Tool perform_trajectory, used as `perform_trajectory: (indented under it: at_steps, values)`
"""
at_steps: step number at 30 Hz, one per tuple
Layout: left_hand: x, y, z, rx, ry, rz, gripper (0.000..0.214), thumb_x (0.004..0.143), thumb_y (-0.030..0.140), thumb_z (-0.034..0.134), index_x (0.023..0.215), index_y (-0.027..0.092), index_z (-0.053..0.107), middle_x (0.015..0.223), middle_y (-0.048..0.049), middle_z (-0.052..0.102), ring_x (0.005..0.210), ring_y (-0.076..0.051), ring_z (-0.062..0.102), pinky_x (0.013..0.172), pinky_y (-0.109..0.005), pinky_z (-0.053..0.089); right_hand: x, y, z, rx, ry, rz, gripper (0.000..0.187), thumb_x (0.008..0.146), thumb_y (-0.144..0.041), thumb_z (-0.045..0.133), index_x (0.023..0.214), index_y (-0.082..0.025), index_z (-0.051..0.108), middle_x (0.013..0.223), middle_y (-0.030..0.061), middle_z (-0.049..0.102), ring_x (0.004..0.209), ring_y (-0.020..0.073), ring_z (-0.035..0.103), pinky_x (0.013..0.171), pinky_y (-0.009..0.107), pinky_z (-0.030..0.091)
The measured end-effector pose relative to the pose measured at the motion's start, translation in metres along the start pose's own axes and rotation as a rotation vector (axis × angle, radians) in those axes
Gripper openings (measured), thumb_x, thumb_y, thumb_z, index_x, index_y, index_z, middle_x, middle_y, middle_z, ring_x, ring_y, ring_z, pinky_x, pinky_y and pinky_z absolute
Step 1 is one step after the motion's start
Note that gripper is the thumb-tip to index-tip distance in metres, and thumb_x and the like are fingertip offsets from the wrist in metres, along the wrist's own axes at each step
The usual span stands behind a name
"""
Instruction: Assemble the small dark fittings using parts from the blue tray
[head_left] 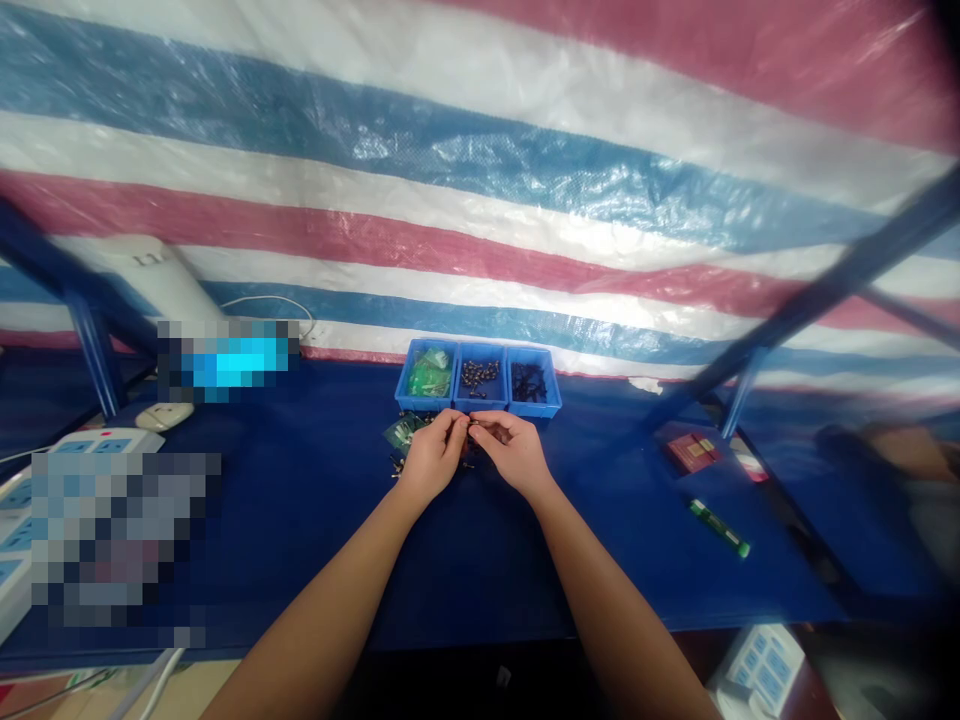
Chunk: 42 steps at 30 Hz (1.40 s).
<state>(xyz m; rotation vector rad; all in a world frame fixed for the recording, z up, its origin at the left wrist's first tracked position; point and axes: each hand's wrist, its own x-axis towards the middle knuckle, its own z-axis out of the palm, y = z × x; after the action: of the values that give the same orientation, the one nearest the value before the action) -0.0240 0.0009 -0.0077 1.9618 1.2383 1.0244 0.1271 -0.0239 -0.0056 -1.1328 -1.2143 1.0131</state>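
My left hand (433,455) and my right hand (511,448) meet in front of three small blue bins (478,402) on the blue table (315,520). Both hands pinch together around a tiny dark part that is too small to name. The left bin (428,375) holds green pieces, the middle bin (480,377) holds small dark round parts, and the right bin (531,381) holds black parts. A green circuit board (400,432) and a few loose dark parts lie just left of my left hand.
A green lighter-like stick (720,528) and a red box (691,450) lie to the right. White power strips (105,442) and a mouse (163,415) sit at the left. Blue frame posts (94,355) stand on both sides. A striped tarp (480,200) hangs behind.
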Motion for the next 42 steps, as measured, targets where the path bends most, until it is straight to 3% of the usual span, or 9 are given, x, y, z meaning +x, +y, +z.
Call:
perform_trajectory:
  at_steps: [9, 23, 32, 42]
  values:
    - [-0.0013, 0.0015, -0.0001, -0.040, -0.008, -0.013, 0.025, 0.094, 0.041, 0.046, 0.104, 0.021, 0.057, 0.065, 0.0028, 0.062, 0.056, -0.013, 0.058, 0.055, -0.022, 0.041, 0.0016, 0.0059, -0.0029, 0.004, 0.017, 0.036, 0.029, 0.078, -0.037, 0.070, 0.102, -0.019, 0.073, 0.096, 0.0065, 0.074, 0.086, 0.0222, 0.070, 0.084, 0.037, 0.058]
    - [0.0000, 0.0007, -0.0015, 0.046, 0.015, 0.004, 0.032, 0.096, 0.042, 0.041, 0.083, 0.019, 0.059, 0.061, 0.0024, 0.059, 0.057, -0.012, 0.057, 0.058, -0.022, 0.041, -0.0009, 0.0034, 0.0005, -0.006, -0.019, -0.002, 0.026, 0.077, -0.033, 0.071, 0.099, -0.019, 0.073, 0.094, 0.0061, 0.075, 0.083, 0.0213, 0.070, 0.082, 0.036, 0.058]
    - [-0.0015, 0.0011, -0.0014, -0.044, 0.006, 0.009, 0.025, 0.094, 0.041, 0.045, 0.098, 0.020, 0.059, 0.064, 0.0031, 0.060, 0.055, -0.011, 0.057, 0.055, -0.022, 0.041, 0.0011, 0.0055, -0.0022, -0.025, 0.021, -0.003, 0.027, 0.078, -0.034, 0.070, 0.100, -0.019, 0.074, 0.096, 0.0066, 0.075, 0.088, 0.0230, 0.071, 0.085, 0.038, 0.057]
    - [-0.0001, -0.0010, -0.0013, 0.026, 0.028, 0.014, 0.030, 0.095, 0.040, 0.043, 0.081, 0.018, 0.059, 0.061, 0.0024, 0.059, 0.057, -0.011, 0.057, 0.057, -0.022, 0.041, -0.0018, 0.0008, 0.0009, -0.069, -0.036, -0.037, 0.024, 0.080, -0.030, 0.069, 0.101, -0.020, 0.073, 0.096, 0.0061, 0.074, 0.083, 0.0213, 0.070, 0.081, 0.036, 0.058]
